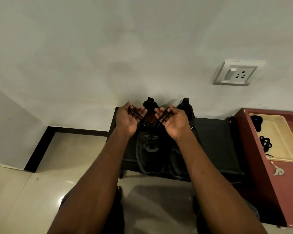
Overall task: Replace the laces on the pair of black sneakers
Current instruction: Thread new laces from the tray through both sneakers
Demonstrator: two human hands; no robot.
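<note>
Cream tray (285, 132) holds black laces (265, 144); hands pull shoelace.

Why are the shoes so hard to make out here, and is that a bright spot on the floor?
Head view: dim light leaves the black sneakers merging with the black rack beneath them; left hand and right hand hold dark laces, faintly blurred; glare shines on the floor tiles; the wide lens tilts the wall socket.

Wall socket (237, 73) upper right; cream tray (284, 137) on red cabinet (260, 157); possibly keys (278, 170).
</note>
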